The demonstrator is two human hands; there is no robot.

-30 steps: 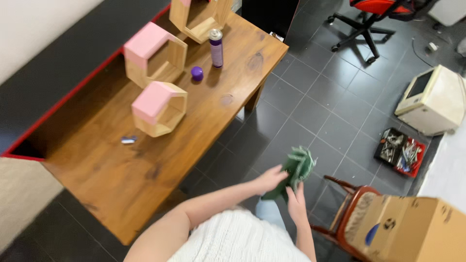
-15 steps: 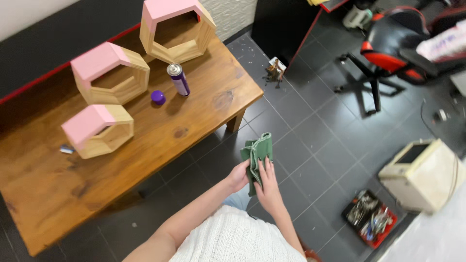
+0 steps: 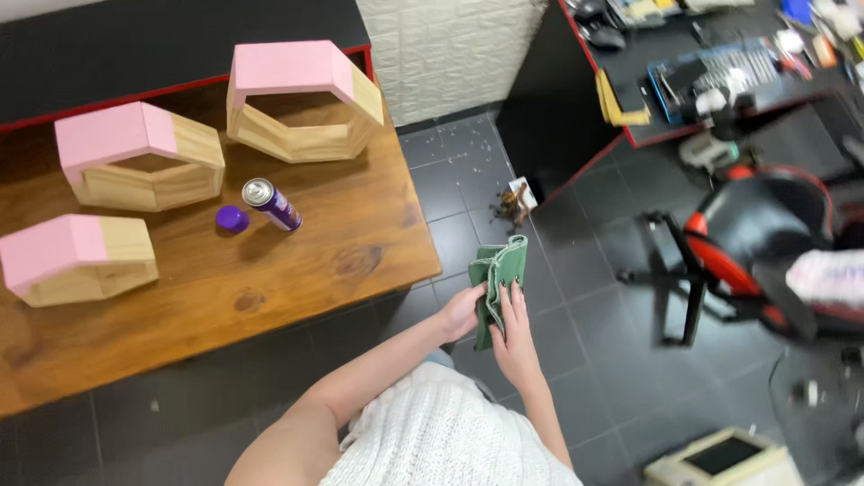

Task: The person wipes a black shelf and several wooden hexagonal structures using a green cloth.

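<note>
Cloth: one green folded cloth (image 3: 498,279), held upright over the dark tiled floor (image 3: 585,360), just off the table's right corner, centre of view.
Left hand: left hand (image 3: 461,312) grasping the cloth's lower left edge, fingers curled round it.
Right hand: right hand (image 3: 515,337) laid flat against the cloth's lower right side, fingers extended up along the fabric, pressing it toward the other hand.
Table: one wooden table (image 3: 270,279) at 9 o'clock from the cloth, brown plank top with knots.
Spray can: one small spray can (image 3: 271,204) lying on its side on the table at 10 o'clock from the cloth; purple label band, bare metal top.
Cap: one purple round cap (image 3: 232,219) just beside the can, at its 9 o'clock.
Shelves: three hexagonal wooden shelves with pink faces; largest (image 3: 301,99) at 11 o'clock, second (image 3: 135,155) at its 8 o'clock, third (image 3: 76,259) at the table's left edge.
Litter: small brown clump with a white scrap (image 3: 517,202) on the floor at 12 o'clock from the cloth.
Desk: one black, red-edged desk (image 3: 720,72) at 1 o'clock, cluttered; items too small to tell.
Chair: one black-and-red office chair (image 3: 756,243) at 3 o'clock.
Box: one pale boxy device (image 3: 720,459) at 5 o'clock, partly cut off.
</note>
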